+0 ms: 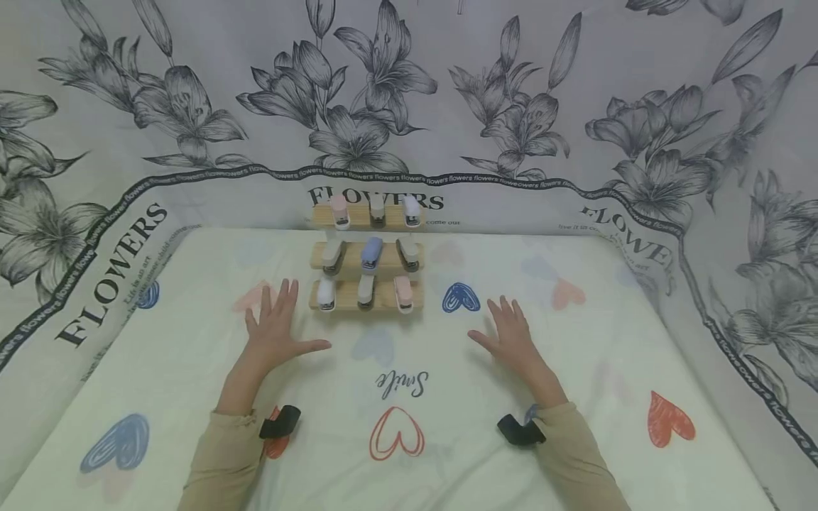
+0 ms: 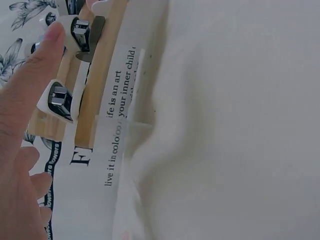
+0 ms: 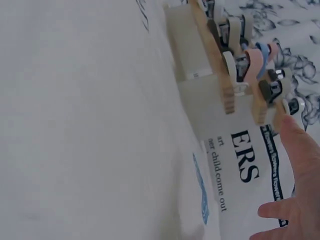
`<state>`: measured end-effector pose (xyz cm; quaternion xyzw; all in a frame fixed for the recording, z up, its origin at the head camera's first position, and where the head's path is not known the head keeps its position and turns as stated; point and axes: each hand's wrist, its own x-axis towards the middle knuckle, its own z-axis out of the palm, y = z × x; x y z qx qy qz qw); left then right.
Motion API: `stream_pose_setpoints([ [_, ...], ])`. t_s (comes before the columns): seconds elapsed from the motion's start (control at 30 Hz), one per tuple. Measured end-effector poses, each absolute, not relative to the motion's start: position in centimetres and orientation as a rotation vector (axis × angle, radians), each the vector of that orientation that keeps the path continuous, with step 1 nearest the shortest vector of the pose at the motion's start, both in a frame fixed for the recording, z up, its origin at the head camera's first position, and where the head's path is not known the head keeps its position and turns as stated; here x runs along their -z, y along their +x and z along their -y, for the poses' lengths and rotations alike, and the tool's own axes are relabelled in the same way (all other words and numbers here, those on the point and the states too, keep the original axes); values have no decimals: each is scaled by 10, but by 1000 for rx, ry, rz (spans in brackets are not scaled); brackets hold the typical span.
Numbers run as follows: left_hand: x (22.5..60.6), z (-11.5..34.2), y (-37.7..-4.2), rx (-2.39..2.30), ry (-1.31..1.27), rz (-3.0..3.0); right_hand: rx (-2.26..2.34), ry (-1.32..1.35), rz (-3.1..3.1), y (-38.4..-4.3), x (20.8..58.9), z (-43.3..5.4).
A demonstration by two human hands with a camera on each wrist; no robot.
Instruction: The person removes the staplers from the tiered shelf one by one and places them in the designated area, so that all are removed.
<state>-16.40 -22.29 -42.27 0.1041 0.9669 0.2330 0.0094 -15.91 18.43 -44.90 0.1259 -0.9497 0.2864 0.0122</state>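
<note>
A three-tier wooden rack [image 1: 346, 297] stands at the back centre, three mini staplers on each tier. On its bottom tier are a white stapler [image 1: 326, 292], a grey stapler [image 1: 366, 290] and a pink stapler [image 1: 404, 293]. A blue stapler [image 1: 371, 253] is in the middle tier, between two pale ones. My left hand [image 1: 271, 333], fingers spread and holding nothing, is at the rack's front left. To the front right is my right hand [image 1: 510, 339], also spread and empty. Both wrist views show metal ends of staplers, such as a white stapler [image 2: 59, 100] beyond the left thumb.
A white cloth [image 1: 473, 461] printed with hearts and the word Smile covers the table. Behind it and at both sides hangs a flower-printed curtain [image 1: 524, 206]. Black straps [image 1: 280, 422] show at both wrists, by the beige sleeves.
</note>
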Motion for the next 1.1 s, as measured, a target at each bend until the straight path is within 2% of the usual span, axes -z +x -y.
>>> stream_pose_setpoints([
  [0.27, 446, 223, -180, -1145, 298, -2834, -1134, 482, 2911, -157, 434, -156],
  [0.6, 472, 219, -198, -1713, 228, -2635, -1407, 749, 2622, -206, 436, -106],
  [0.83, 489, 213, -195, -1783, 171, -2609, -1373, 807, 2594, -217, 454, -92],
  [1.1, 483, 215, -195, -1780, 197, -2629, -1551, 848, 2397, -222, 464, -88],
])
